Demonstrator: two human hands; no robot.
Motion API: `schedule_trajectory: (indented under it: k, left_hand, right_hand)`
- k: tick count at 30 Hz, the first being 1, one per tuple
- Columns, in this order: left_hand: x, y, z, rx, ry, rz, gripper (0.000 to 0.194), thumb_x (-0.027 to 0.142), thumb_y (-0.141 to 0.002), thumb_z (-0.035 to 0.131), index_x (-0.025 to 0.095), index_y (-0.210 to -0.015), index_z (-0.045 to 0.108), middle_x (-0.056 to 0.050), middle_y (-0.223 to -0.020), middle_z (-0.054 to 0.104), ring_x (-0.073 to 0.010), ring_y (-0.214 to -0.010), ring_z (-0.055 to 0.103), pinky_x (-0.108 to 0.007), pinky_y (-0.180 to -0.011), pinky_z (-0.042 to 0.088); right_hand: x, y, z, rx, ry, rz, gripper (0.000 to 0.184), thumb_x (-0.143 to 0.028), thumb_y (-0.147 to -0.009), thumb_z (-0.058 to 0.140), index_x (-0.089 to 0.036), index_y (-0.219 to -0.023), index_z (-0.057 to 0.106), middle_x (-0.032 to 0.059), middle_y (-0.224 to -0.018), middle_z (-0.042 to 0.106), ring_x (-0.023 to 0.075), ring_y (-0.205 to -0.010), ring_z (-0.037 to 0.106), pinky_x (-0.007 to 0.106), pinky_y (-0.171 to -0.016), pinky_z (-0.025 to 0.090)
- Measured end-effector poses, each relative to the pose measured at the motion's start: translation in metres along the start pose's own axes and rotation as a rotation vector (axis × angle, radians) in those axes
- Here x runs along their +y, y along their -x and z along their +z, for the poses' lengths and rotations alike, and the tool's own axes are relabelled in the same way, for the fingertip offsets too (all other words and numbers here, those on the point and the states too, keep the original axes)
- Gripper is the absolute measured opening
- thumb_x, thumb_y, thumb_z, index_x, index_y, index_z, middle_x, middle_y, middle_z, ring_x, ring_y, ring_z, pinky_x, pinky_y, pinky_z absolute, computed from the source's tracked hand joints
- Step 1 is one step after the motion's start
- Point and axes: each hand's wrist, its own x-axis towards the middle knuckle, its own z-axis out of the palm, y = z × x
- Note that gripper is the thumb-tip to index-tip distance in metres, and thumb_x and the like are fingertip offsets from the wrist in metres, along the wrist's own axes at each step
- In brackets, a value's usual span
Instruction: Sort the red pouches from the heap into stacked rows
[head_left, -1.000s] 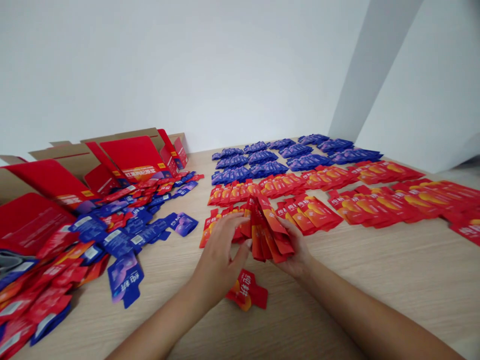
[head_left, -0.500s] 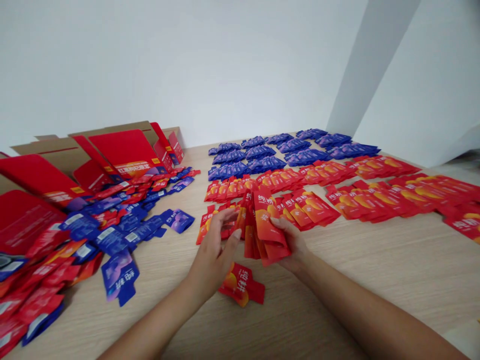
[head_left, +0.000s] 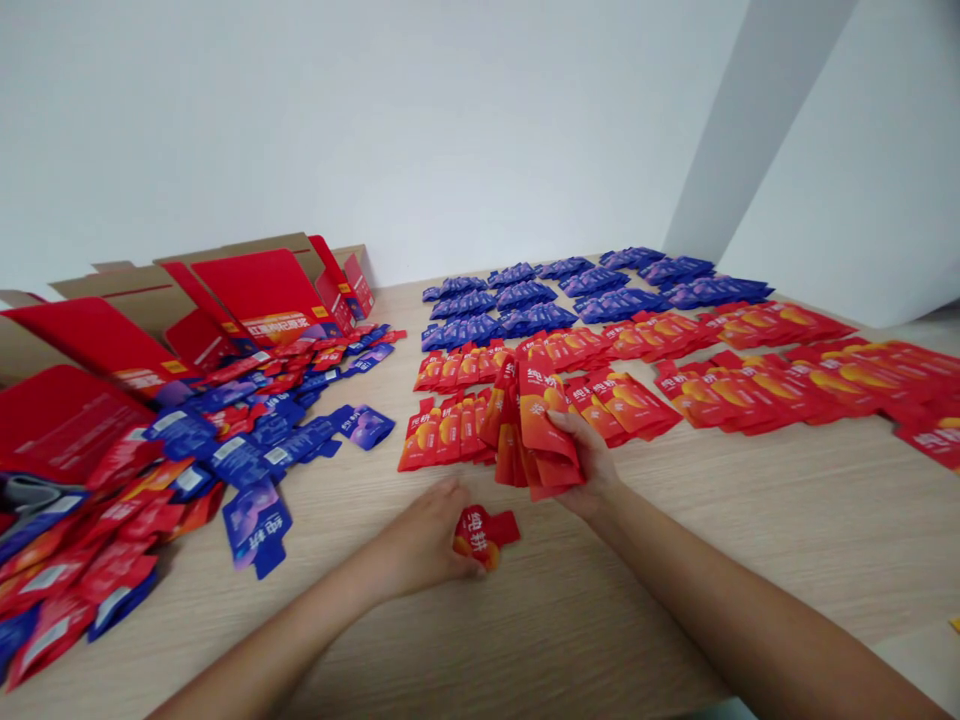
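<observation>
My right hand (head_left: 589, 465) is closed on a fanned bundle of red pouches (head_left: 544, 420) with orange fruit prints and white lettering, raised in front of the rows. Below and left of it, my left hand (head_left: 427, 540) is low at the tabletop. Its thumb and fingers close around the left end of a single red pouch (head_left: 480, 535), whose tab points right; the fingertips are partly hidden. Just behind the hands, a row of overlapping red pouches (head_left: 442, 430) lies on the table.
Loose red and blue pouches (head_left: 277, 420) are heaped at the left, before opened red cartons (head_left: 259, 290). Overlapping blue pouches (head_left: 536, 318) stand in groups at the back. More red rows (head_left: 772, 390) extend right across the wooden table (head_left: 720, 530), which meets a white wall (head_left: 480, 130).
My left hand has dropped from beside the bundle to the lone red pouch, which has turned so its tab points right. My right hand still holds the bundle. The view has shifted slightly.
</observation>
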Motion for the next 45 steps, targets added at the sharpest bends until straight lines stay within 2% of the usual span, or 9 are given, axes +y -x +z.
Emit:
schedule_trajectory:
  k: [3,9,13,19,27,30,35,40,45]
  left_hand:
    - [-0.005,-0.004,-0.007,0.095,0.195,-0.102,0.041,0.031,-0.053,0.076,0.02,-0.091,0.064,-0.003,-0.085,0.067,-0.0244,-0.08,0.062,-0.031,-0.071,0.046]
    - [-0.007,-0.006,-0.026,0.174,0.984,-0.164,0.045,0.025,-0.054,0.081,0.017,-0.094,0.062,-0.003,-0.085,0.072,-0.0151,-0.065,0.065,-0.026,-0.066,0.049]
    - [-0.004,-0.013,-0.026,0.279,1.188,-0.144,0.045,0.025,-0.052,0.083,0.015,-0.092,0.064,-0.003,-0.078,0.073,-0.0175,-0.064,0.067,-0.029,-0.067,0.052]
    - [-0.004,-0.024,-0.023,0.449,1.158,-0.057,0.032,0.032,-0.058,0.078,0.015,-0.083,0.067,-0.001,-0.071,0.072,-0.0209,-0.067,0.068,-0.031,-0.067,0.053]
    - [0.004,-0.029,-0.029,0.566,0.957,-0.02,0.043,0.049,-0.069,0.067,0.016,-0.096,0.067,-0.003,-0.083,0.073,-0.0237,-0.083,0.067,-0.032,-0.072,0.052]
    - [0.004,-0.03,-0.03,0.575,0.939,0.035,0.04,0.047,-0.07,0.067,0.017,-0.096,0.068,-0.004,-0.087,0.073,-0.0247,-0.09,0.066,-0.033,-0.077,0.051]
    - [0.0,-0.029,-0.028,0.564,0.926,0.012,0.039,0.053,-0.073,0.062,0.017,-0.088,0.068,-0.003,-0.081,0.072,-0.0247,-0.088,0.065,-0.035,-0.081,0.05]
    - [0.01,-0.019,-0.021,0.583,0.797,-0.016,0.051,0.06,-0.084,0.04,0.017,-0.101,0.064,-0.007,-0.105,0.069,-0.0248,-0.109,0.058,-0.037,-0.094,0.045]
    - [0.028,-0.001,-0.007,0.512,0.751,0.011,0.061,0.049,-0.068,0.067,0.017,-0.117,0.051,-0.01,-0.113,0.065,-0.0266,-0.104,0.06,-0.038,-0.088,0.049]
  right_hand:
    - [-0.002,0.001,0.001,-0.009,0.029,0.008,0.022,-0.03,-0.061,0.074,-0.019,-0.077,0.064,-0.0003,-0.069,0.071,0.0136,-0.059,0.065,0.022,-0.059,0.054]
    - [-0.001,0.006,0.005,-0.035,0.105,0.106,0.022,-0.031,-0.06,0.073,-0.02,-0.076,0.062,-0.0002,-0.069,0.07,0.0134,-0.061,0.064,0.022,-0.06,0.054]
    - [0.009,0.013,0.013,-0.104,0.157,0.212,0.026,-0.028,-0.055,0.075,-0.017,-0.075,0.062,0.0003,-0.065,0.068,0.0117,-0.057,0.062,0.02,-0.056,0.052]
    - [0.021,0.019,0.022,-0.209,0.236,0.251,0.038,-0.024,-0.053,0.076,-0.016,-0.087,0.063,-0.0001,-0.07,0.069,0.0109,-0.056,0.062,0.018,-0.052,0.049]
    - [0.026,0.015,0.017,-0.182,0.258,0.248,0.041,-0.022,-0.056,0.075,-0.016,-0.095,0.063,0.0012,-0.077,0.07,0.0126,-0.064,0.065,0.021,-0.059,0.05]
    - [0.026,0.017,0.019,-0.203,0.275,0.253,0.04,-0.021,-0.058,0.074,-0.016,-0.096,0.063,0.0014,-0.078,0.07,0.013,-0.066,0.065,0.021,-0.06,0.051]
    - [0.028,0.019,0.023,-0.231,0.326,0.251,0.056,-0.019,-0.054,0.077,-0.019,-0.107,0.058,0.0009,-0.087,0.07,0.014,-0.068,0.066,0.022,-0.06,0.051]
    - [0.036,0.015,0.018,-0.173,0.404,0.188,0.071,-0.023,-0.056,0.079,-0.024,-0.119,0.047,0.0005,-0.096,0.069,0.0189,-0.082,0.067,0.029,-0.07,0.052]
    - [0.048,0.018,0.012,-0.221,0.672,-0.002,0.075,-0.026,-0.066,0.074,-0.026,-0.128,0.032,0.0062,-0.116,0.06,0.0222,-0.1,0.061,0.038,-0.084,0.049]
